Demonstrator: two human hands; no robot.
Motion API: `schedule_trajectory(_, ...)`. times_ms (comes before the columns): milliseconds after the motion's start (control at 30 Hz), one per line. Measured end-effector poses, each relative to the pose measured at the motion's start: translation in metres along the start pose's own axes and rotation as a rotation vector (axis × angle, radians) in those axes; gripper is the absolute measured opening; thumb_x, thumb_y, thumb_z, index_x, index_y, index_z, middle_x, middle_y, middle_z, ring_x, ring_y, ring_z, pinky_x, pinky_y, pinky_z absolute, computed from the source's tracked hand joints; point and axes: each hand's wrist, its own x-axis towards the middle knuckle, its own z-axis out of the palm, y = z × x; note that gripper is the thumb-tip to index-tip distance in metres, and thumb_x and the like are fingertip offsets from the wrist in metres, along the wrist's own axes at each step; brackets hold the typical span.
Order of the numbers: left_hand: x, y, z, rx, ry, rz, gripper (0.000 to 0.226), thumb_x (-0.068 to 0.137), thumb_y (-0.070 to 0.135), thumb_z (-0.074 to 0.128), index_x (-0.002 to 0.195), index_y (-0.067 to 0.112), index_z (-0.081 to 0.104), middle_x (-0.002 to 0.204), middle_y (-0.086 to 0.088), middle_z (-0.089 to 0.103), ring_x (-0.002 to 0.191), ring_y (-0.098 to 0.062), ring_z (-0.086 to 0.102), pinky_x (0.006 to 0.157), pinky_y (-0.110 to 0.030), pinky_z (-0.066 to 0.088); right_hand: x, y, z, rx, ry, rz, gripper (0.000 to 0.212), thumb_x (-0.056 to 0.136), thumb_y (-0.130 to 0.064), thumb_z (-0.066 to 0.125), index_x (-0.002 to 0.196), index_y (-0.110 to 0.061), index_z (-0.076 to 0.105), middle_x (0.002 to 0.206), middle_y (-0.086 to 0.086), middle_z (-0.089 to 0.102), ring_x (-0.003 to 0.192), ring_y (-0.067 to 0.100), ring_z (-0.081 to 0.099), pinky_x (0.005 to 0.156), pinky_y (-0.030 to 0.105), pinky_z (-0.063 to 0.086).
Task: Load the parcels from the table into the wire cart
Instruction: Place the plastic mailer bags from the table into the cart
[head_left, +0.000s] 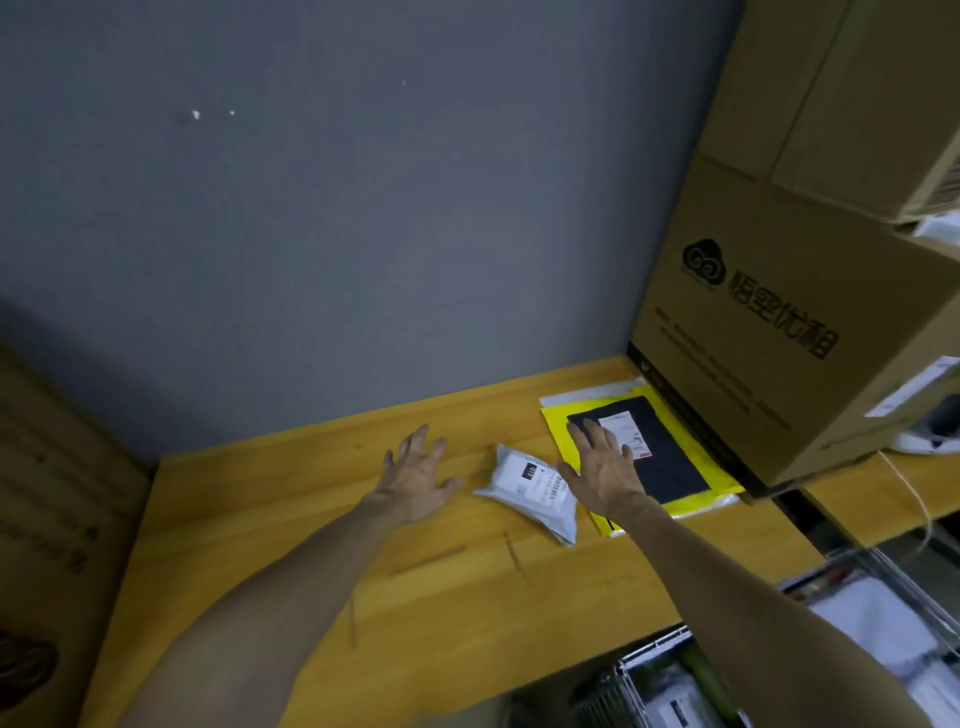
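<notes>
1. At the far right end of the wooden table (311, 519), against the grey wall, we reach with both bare hands for the parcels lying there.
2. A black parcel (670, 462) lies flat on a yellow parcel (722, 483), the pair tucked against the big cardboard box (779, 338). A small white parcel (530, 488) sits just beside them on the left, skewed.
3. The wire cart (654, 649) stands low at the right, below the table edge, with white bags already inside. We judge it was parked there to keep the carry short.
4. Our left hand (415, 478) hovers just left of the white parcel, clear of it, with fingers spread and straight. It holds nothing.
5. Our right hand (605, 470) is splayed wide over the black parcel's left edge and grasps nothing. We cannot tell whether the palm presses on the parcel.
6. We judge the two spread hands bracket the white parcel so as to gather it.
</notes>
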Motion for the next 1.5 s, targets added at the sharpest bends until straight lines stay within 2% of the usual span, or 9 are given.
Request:
schedule_trajectory(367,0.051,-0.023,0.002,0.019,0.0,-0.139,0.066,0.099,0.054,0.042,0.154,0.023,0.023,0.164,0.0,0.0,0.15,-0.023,0.003,0.12,-0.051,0.014,0.09,-0.002,0.033,0.022,-0.121,-0.163,0.066,0.101,-0.049,0.038,0.156,-0.021,0.015,0.164,0.004,0.01,0.149,0.025,0.012,0.117,0.055,0.018)
schedule_trajectory(667,0.083,-0.055,0.043,0.021,-0.138,-0.167,0.069,0.1,0.056,0.037,0.157,0.023,0.017,0.165,0.003,-0.006,0.152,-0.02,-0.004,0.121,-0.051,0.009,0.126,0.0,0.074,-0.026,-0.268,-0.279,0.071,0.099,-0.051,0.042,0.157,-0.027,0.009,0.164,-0.003,0.004,0.151,0.021,0.005,0.119,0.052,0.01)
schedule_trajectory(800,0.102,-0.065,0.054,0.03,-0.176,-0.152,0.07,0.1,0.057,0.038,0.157,0.023,0.017,0.165,0.001,-0.006,0.152,-0.021,-0.001,0.121,-0.049,0.013,0.135,0.0,0.097,-0.125,-0.333,-0.346,0.074,0.098,-0.06,0.029,0.158,-0.028,0.001,0.165,-0.002,-0.003,0.152,0.022,0.0,0.119,0.054,0.008)
schedule_trajectory(900,0.117,-0.074,0.066,0.012,-0.191,-0.163,0.069,0.1,0.057,0.038,0.157,0.023,0.018,0.165,0.0,-0.006,0.152,-0.022,0.001,0.121,-0.049,0.015,0.143,0.004,0.116,-0.158,-0.378,-0.369,0.085,0.085,-0.072,0.01,0.157,-0.029,-0.002,0.165,-0.001,-0.008,0.152,0.023,-0.001,0.118,0.057,0.009)
schedule_trajectory(1033,0.132,-0.086,0.081,0.016,-0.218,-0.16,0.066,0.1,0.056,0.039,0.156,0.025,0.022,0.165,0.002,-0.004,0.152,-0.022,0.001,0.12,-0.049,0.014,0.152,0.013,0.142,-0.212,-0.436,-0.404,0.082,0.094,-0.064,0.039,0.156,-0.034,-0.005,0.164,-0.003,-0.017,0.152,0.024,-0.009,0.116,0.062,0.008)
schedule_trajectory(1133,0.137,-0.091,0.093,-0.003,-0.245,-0.16,0.063,0.1,0.054,0.041,0.155,0.027,0.025,0.165,0.003,-0.002,0.151,-0.021,0.001,0.121,-0.049,0.013,0.155,0.018,0.154,-0.239,-0.462,-0.448,0.086,0.092,-0.06,0.044,0.156,-0.034,-0.007,0.163,-0.002,-0.019,0.151,0.027,-0.009,0.114,0.063,0.013)
schedule_trajectory(1233,0.14,-0.094,0.103,-0.008,-0.274,-0.161,0.064,0.1,0.054,0.041,0.155,0.026,0.023,0.164,0.002,-0.003,0.151,-0.021,0.002,0.121,-0.05,0.014,0.155,0.025,0.165,-0.217,-0.449,-0.489,0.086,0.092,-0.056,0.048,0.156,-0.034,-0.004,0.163,0.0,-0.017,0.152,0.03,-0.001,0.11,0.06,0.026)
schedule_trajectory(1367,0.142,-0.092,0.107,-0.014,-0.294,-0.152,0.065,0.1,0.055,0.041,0.155,0.025,0.022,0.164,0.0,-0.002,0.151,-0.022,0.003,0.12,-0.05,0.015,0.149,0.026,0.174,-0.175,-0.396,-0.499,0.088,0.079,-0.05,0.069,0.153,-0.027,0.028,0.162,0.007,0.022,0.141,0.035,0.037,0.083,0.056,0.052)
schedule_trajectory(1500,0.14,-0.087,0.104,-0.001,-0.293,-0.142,0.066,0.1,0.055,0.04,0.156,0.025,0.021,0.164,0.0,-0.003,0.151,-0.022,0.002,0.12,-0.049,0.014,0.14,0.015,0.18,-0.117,-0.299,-0.457,0.088,0.072,-0.048,0.078,0.146,-0.023,0.037,0.157,0.006,0.029,0.136,0.037,0.043,0.075,0.055,0.056)
